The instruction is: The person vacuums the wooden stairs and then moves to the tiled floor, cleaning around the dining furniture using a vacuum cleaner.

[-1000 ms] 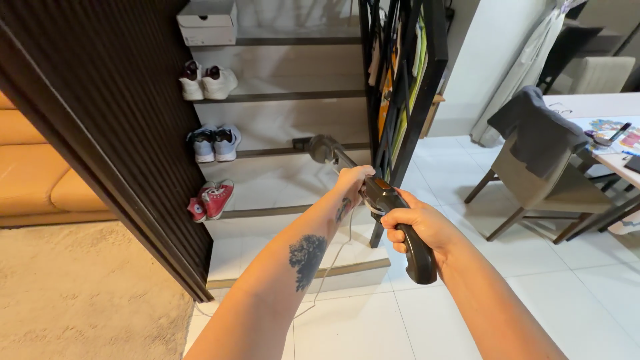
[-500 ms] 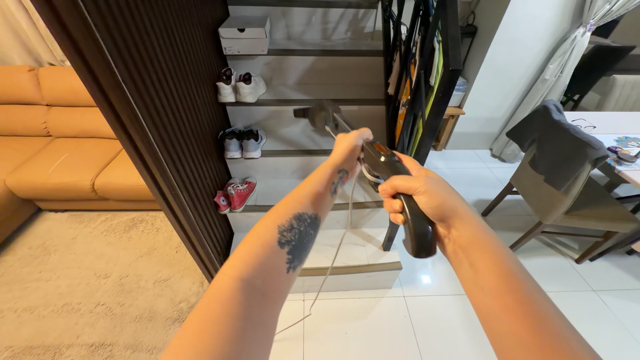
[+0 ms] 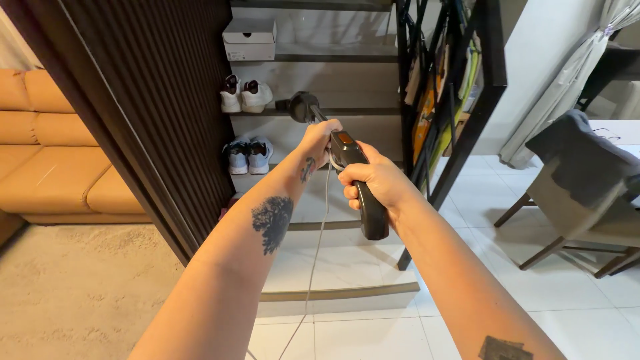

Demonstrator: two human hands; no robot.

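Observation:
I hold a dark stick vacuum cleaner (image 3: pixel 347 152) out in front of me with both hands. My right hand (image 3: pixel 373 183) is closed around its black handle, which points down toward me. My left hand (image 3: pixel 320 137) grips the thin tube just ahead of the body. The vacuum's head (image 3: pixel 301 107) hovers at the step that carries a pair of white sneakers (image 3: pixel 245 97). A pale cord (image 3: pixel 313 260) hangs down from the vacuum between my forearms.
Marble stairs (image 3: pixel 333 267) rise ahead with a white shoebox (image 3: pixel 249 39) and pale blue sneakers (image 3: pixel 245 156) on the steps. A dark slatted wall (image 3: pixel 153 100) stands left, a tan sofa (image 3: pixel 47 173) beyond it. A black rack (image 3: pixel 453 113) and draped chair (image 3: pixel 587 180) are right.
The vacuum's head has gone up the stairs, from the step above the red shoes to the white sneakers' step. My view has shifted forward and the red shoes are now behind my left arm.

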